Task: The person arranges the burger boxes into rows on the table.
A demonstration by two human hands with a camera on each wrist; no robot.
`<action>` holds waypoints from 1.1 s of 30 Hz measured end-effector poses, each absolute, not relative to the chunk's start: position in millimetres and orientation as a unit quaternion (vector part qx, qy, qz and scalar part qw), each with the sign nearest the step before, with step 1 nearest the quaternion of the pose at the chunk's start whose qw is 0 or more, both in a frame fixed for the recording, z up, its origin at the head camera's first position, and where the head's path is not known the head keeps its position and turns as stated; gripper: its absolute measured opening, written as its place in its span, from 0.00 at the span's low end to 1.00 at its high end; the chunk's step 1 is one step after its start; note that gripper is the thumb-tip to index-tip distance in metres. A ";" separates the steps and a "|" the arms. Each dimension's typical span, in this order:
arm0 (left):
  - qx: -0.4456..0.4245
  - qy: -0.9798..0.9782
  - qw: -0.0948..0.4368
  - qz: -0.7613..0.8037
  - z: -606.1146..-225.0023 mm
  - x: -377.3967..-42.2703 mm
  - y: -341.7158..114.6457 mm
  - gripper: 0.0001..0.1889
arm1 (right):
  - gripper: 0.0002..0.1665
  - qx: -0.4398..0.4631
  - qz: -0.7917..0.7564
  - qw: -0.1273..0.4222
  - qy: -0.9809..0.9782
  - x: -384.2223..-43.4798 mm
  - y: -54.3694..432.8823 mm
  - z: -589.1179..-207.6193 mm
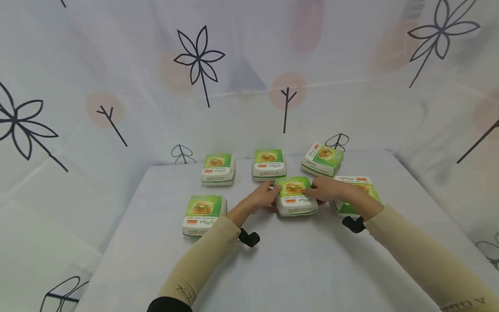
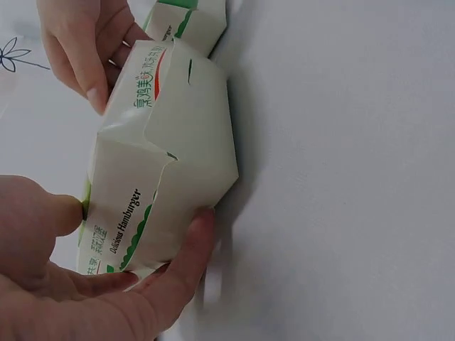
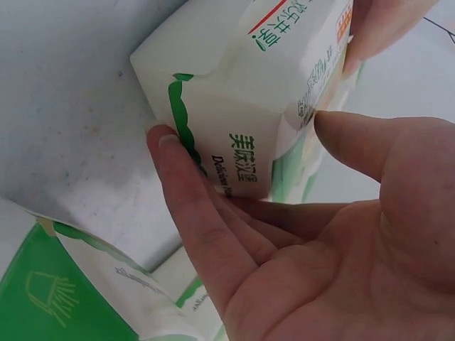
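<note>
item: printed paper hamburger box point(image 1: 296, 197), green-and-white lid up, at the middle of the white-covered table point(image 1: 304, 268). squarish; no long axis i can make out.

position: directly between the two hands, about equally near each. whether its base rests on the cloth, i cannot tell.

left hand point(image 1: 267, 196): thumb at the lid's edge, fingers against the side wall, pinching the box.
right hand point(image 1: 325, 189): same grip, opposite side; fingers close together, thumb apart from them.

neighbours: back middle box point(image 1: 269, 164), just behind, partly overlapped from here; back right box point(image 1: 322, 159), turned askew; right-hand box point(image 1: 366, 186), beneath the right forearm in view; back left box point(image 1: 217, 169); front left box point(image 1: 202, 212), beside the left forearm.

room: tight behind and to the right; widest toward the person. table's far edge: just past the back row.
</note>
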State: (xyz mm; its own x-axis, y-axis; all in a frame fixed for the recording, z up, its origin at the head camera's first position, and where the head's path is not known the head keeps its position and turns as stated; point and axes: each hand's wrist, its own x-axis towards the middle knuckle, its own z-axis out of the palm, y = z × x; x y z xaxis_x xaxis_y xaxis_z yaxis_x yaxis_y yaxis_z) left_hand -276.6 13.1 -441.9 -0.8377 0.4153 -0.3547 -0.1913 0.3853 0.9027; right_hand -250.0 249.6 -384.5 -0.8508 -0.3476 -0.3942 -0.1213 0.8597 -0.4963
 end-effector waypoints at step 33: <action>0.092 0.823 0.252 0.501 -412.0 -241.3 -44.9 0.27 | 0.31 -0.129 -0.373 0.248 0.885 -208.2 208.2 -379.6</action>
